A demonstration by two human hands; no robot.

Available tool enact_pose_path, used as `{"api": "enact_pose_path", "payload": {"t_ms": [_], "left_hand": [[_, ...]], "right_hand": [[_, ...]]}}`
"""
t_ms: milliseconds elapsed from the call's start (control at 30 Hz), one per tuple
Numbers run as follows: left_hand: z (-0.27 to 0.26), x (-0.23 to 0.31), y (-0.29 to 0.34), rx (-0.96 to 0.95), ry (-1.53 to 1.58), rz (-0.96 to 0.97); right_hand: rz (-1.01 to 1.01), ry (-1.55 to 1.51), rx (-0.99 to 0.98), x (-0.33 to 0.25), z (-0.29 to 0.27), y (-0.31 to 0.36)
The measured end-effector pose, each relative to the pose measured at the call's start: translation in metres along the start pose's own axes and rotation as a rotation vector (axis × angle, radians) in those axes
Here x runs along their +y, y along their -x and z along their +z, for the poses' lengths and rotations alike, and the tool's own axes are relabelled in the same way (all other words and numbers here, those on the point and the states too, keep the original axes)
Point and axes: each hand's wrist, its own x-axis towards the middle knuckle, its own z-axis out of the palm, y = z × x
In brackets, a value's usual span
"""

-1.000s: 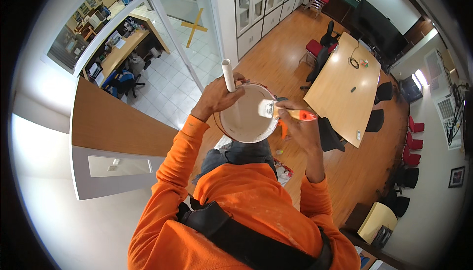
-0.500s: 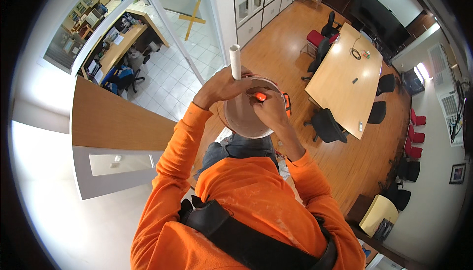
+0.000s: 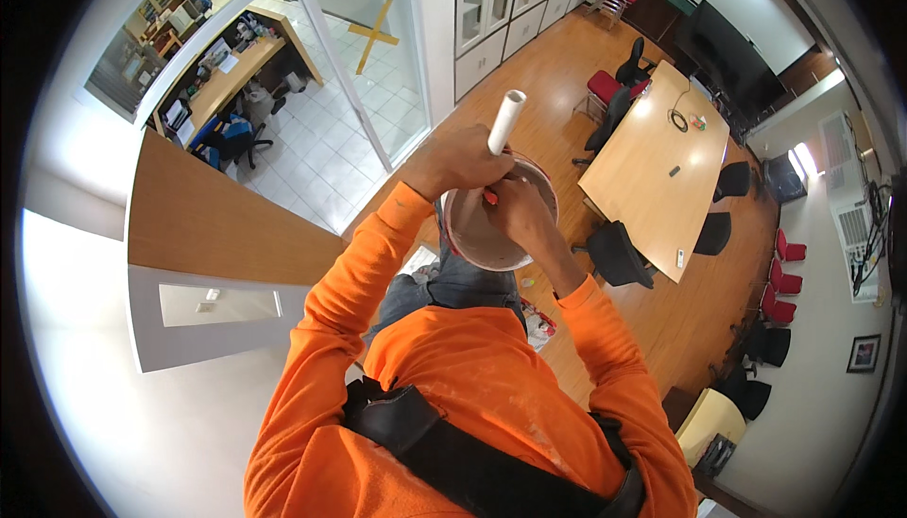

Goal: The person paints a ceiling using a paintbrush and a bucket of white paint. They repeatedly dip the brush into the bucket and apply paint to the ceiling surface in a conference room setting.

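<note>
A white plastic pipe (image 3: 507, 122) juts out above my left hand (image 3: 458, 157), whose fingers are closed around it at the far rim of a round bucket (image 3: 475, 246). The pipe leans to the right, and its lower part is hidden behind my hands. My right hand (image 3: 521, 208) reaches over the bucket with its fingers curled in. From its grip pokes a small red-orange end of a handle (image 3: 490, 197); the rest of that tool is covered. The bucket has a pale, smeared inside and sits between my hands, above my legs.
On the left stand a wooden panel (image 3: 222, 220) and a glass partition beyond it. A long conference table (image 3: 652, 164) with black chairs fills the right side. Red-and-white material (image 3: 539, 327) lies on the wooden floor below me. White cabinets (image 3: 480, 65) line the far wall.
The pipe has swung from near upright to a rightward lean as my left hand moved right. The orange handle in my right hand shows less, and the orange-black item by the bucket's right rim is out of sight.
</note>
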Motion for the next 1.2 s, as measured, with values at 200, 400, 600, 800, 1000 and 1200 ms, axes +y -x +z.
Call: {"api": "enact_pose_path", "payload": {"t_ms": [200,400,600,800,1000,1200], "left_hand": [[0.011,0.001,-0.003,0.021,-0.247,0.073],[0.020,0.007,-0.002,0.049,-0.232,0.017],[0.024,0.004,-0.006,0.062,-0.237,0.047],[0.025,0.001,-0.010,0.066,-0.231,0.041],[0.026,-0.001,-0.010,0.070,-0.231,0.032],[0.024,0.002,-0.007,0.104,-0.239,0.050]], "right_hand": [[0.127,0.063,0.028,0.002,0.000,0.015],[0.265,0.068,-0.003,-0.003,-0.024,0.008],[0.376,0.114,-0.077,0.009,-0.013,0.005],[0.276,0.115,-0.107,0.031,0.004,0.002],[0.291,0.090,-0.100,0.013,0.000,0.001],[0.331,0.057,-0.063,-0.008,-0.026,-0.005]]}}
